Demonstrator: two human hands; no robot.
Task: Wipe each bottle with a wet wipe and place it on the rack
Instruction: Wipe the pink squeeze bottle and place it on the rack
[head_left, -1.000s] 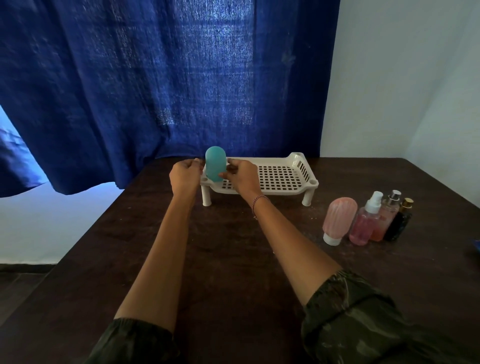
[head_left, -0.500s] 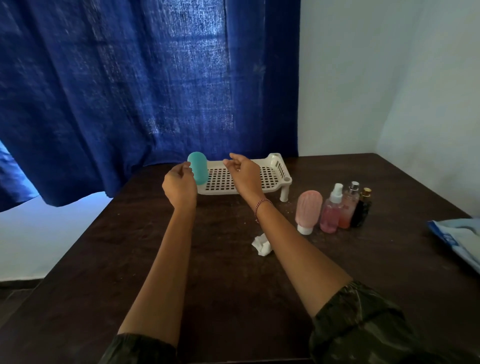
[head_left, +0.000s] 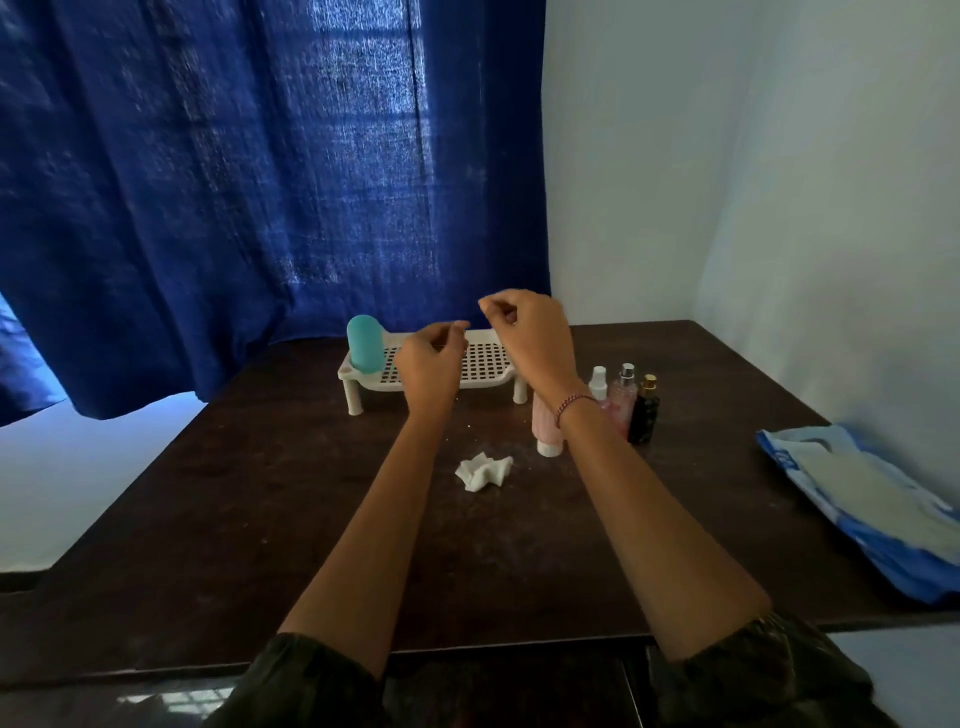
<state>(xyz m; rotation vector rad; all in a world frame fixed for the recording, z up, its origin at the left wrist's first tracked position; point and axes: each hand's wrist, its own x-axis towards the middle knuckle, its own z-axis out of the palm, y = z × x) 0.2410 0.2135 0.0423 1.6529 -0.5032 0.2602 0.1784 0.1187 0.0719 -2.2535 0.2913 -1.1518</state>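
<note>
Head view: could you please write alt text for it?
A teal bottle stands at the left end of a white rack. The left hand and right hand hover empty above it; a crumpled wipe and four bottles sit nearby.

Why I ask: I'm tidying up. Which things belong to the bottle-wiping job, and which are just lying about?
Job: teal bottle standing on the rack; pink bottle, spray bottle, clear perfume bottle and dark bottle on the table; crumpled wipe; blue packet, probably wipes.
Lying about: blue curtain only.
</note>
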